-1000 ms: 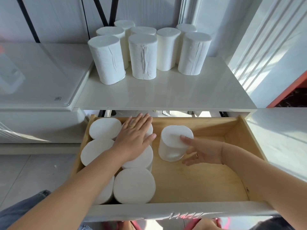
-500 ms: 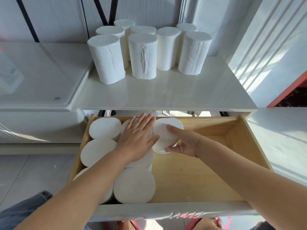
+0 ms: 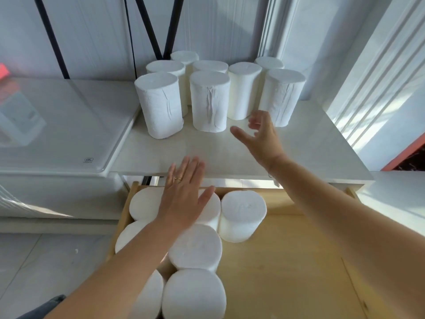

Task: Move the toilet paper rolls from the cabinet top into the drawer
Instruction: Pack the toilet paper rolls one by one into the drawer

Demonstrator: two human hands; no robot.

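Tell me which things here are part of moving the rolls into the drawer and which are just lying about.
Part of the job:
rolls on the cabinet top
rolls in the drawer
drawer
cabinet top
right hand, open
left hand, flat on the drawer's rolls

Lying about:
white appliance lid
black cables
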